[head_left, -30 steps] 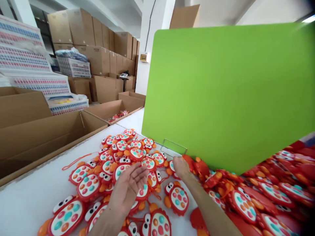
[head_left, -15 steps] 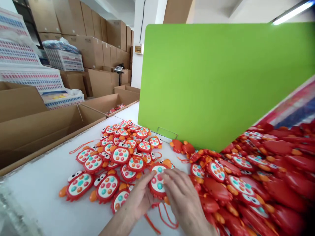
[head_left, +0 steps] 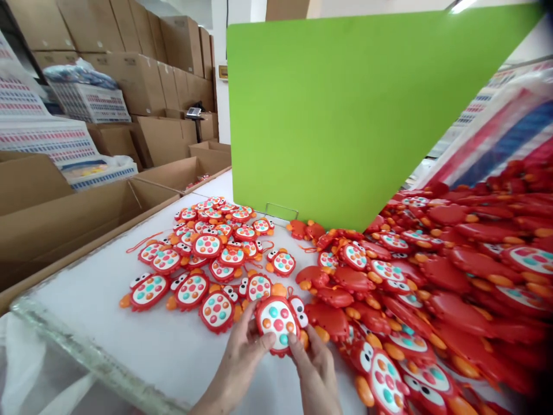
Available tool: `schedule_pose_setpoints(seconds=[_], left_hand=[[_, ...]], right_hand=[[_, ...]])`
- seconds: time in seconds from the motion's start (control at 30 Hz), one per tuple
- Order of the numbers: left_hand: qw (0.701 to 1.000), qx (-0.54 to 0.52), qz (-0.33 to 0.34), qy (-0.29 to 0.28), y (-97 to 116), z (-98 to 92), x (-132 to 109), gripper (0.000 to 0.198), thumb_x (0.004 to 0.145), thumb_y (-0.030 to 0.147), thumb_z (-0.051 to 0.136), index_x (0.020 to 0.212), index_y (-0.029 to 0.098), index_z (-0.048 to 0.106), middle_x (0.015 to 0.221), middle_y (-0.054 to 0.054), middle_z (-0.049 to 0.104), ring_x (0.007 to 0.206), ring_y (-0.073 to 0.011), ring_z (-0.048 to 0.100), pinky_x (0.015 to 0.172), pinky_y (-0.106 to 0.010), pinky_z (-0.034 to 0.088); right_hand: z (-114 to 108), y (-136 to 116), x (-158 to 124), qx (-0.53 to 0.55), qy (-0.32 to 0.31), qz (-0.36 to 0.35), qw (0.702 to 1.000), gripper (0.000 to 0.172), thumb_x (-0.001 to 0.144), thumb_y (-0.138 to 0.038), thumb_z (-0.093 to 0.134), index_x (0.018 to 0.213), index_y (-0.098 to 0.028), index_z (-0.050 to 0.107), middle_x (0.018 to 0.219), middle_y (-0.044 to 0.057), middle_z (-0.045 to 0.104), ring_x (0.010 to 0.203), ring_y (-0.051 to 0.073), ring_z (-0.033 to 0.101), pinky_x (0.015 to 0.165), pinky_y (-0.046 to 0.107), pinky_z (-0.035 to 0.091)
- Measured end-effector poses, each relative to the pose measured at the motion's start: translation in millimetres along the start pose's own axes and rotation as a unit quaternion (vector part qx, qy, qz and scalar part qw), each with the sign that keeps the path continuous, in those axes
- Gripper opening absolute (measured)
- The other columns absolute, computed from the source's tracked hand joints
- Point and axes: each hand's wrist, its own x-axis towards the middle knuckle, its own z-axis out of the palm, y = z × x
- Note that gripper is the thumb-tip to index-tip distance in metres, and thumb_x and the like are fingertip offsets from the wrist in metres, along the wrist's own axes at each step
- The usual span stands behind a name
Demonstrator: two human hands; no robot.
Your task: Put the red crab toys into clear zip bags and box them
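A red crab-shaped toy [head_left: 277, 320] with coloured dots on a white face is held low in the middle of the view. My left hand [head_left: 242, 358] grips its left edge and my right hand [head_left: 314, 364] grips its right and lower edge, thumbs on the dotted face. Just behind it, several more crab toys [head_left: 207, 248] lie face up on the white table [head_left: 103, 311]. A large heap of crab toys [head_left: 436, 271] fills the right side, many of them face down.
A green divider panel [head_left: 345, 109] stands upright behind the toys. Open cardboard boxes [head_left: 64, 219] run along the table's left edge. Stacked cartons [head_left: 142, 69] and printed white boxes [head_left: 38, 132] fill the back left. Clear plastic [head_left: 47, 374] lies at the near left.
The view has swung right and down. Both hands drew back toward me with one crab toy, which now faces up between them; a second ago the hands were apart over the pile.
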Motion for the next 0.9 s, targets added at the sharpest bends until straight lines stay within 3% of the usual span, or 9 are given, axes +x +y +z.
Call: schedule_pose_setpoints(seconds=[0.13, 0.27, 0.37, 0.5, 0.63, 0.73, 0.9], left_hand=[[0.996, 0.087, 0.009, -0.01, 4.4, -7.4, -6.4, 0.071, 0.066, 0.036, 0.077, 0.128, 0.017, 0.049, 0.122, -0.015, 0.061, 0.11, -0.0319, 0.058, 0.09, -0.038, 0.048], [0.984, 0.166, -0.026, 0.054, 9.5, -16.4, -10.5, 0.059, 0.07, 0.046, 0.072, 0.12, 0.017, 0.057, 0.129, -0.013, 0.056, 0.119, -0.032, 0.051, 0.093, -0.035, 0.046], [0.978, 0.187, -0.03, 0.09, 9.9, -18.0, -14.5, 0.064, 0.07, 0.048, 0.07, 0.123, 0.015, 0.054, 0.133, -0.014, 0.052, 0.122, -0.0304, 0.049, 0.093, -0.032, 0.046], [0.986, 0.15, -0.049, 0.047, 5.7, -13.6, -19.3, 0.063, 0.074, 0.05, 0.067, 0.126, 0.018, 0.053, 0.128, -0.015, 0.054, 0.104, -0.0302, 0.061, 0.07, -0.031, 0.056], [0.997, 0.039, -0.069, 0.018, -0.3, -14.0, -21.1, 0.056, 0.078, 0.049, 0.063, 0.125, 0.019, 0.055, 0.115, -0.015, 0.062, 0.081, -0.025, 0.068, 0.057, -0.031, 0.056], [0.997, 0.009, -0.078, 0.023, -3.8, -20.3, -24.2, 0.055, 0.078, 0.044, 0.065, 0.126, 0.019, 0.055, 0.117, -0.015, 0.062, 0.087, -0.0266, 0.067, 0.061, -0.031, 0.056], [0.993, 0.079, -0.037, 0.085, -7.6, -34.4, -28.8, 0.056, 0.064, 0.027, 0.081, 0.117, 0.019, 0.063, 0.129, -0.011, 0.057, 0.122, -0.0304, 0.049, 0.087, -0.027, 0.049]], right_hand=[[-6.5, -12.9, -11.4, -0.021, -0.025, 0.059, 0.998, 0.058, 0.061, -0.049, 0.076, 0.109, -0.018, 0.063, 0.116, 0.008, 0.066, 0.115, 0.03, 0.056, 0.089, 0.034, 0.05], [-10.0, -31.2, -20.1, -0.084, -0.091, 0.063, 0.99, 0.048, 0.061, -0.049, 0.077, 0.1, -0.022, 0.07, 0.11, 0.005, 0.07, 0.113, 0.03, 0.056, 0.083, 0.032, 0.052], [-9.7, -31.2, -23.2, -0.036, -0.102, 0.075, 0.991, 0.056, 0.065, -0.052, 0.074, 0.11, -0.02, 0.067, 0.115, 0.007, 0.067, 0.107, 0.03, 0.06, 0.079, 0.035, 0.055], [-7.7, -18.8, -24.9, 0.003, -0.069, 0.084, 0.994, 0.067, 0.071, -0.055, 0.068, 0.126, -0.019, 0.055, 0.131, 0.011, 0.057, 0.111, 0.031, 0.058, 0.072, 0.036, 0.057], [-4.8, -15.6, -27.0, -0.011, -0.092, 0.037, 0.995, 0.072, 0.067, -0.05, 0.073, 0.13, -0.021, 0.052, 0.132, 0.011, 0.056, 0.117, 0.03, 0.054, 0.082, 0.036, 0.055], [-3.4, -15.5, -25.4, -0.038, -0.101, 0.02, 0.994, 0.077, 0.063, -0.046, 0.077, 0.13, -0.019, 0.051, 0.128, 0.012, 0.059, 0.114, 0.03, 0.057, 0.086, 0.038, 0.054], [-1.8, -6.8, -18.3, -0.075, -0.108, 0.007, 0.991, 0.07, 0.062, -0.047, 0.077, 0.122, -0.017, 0.058, 0.115, 0.011, 0.067, 0.102, 0.031, 0.064, 0.08, 0.038, 0.056]])
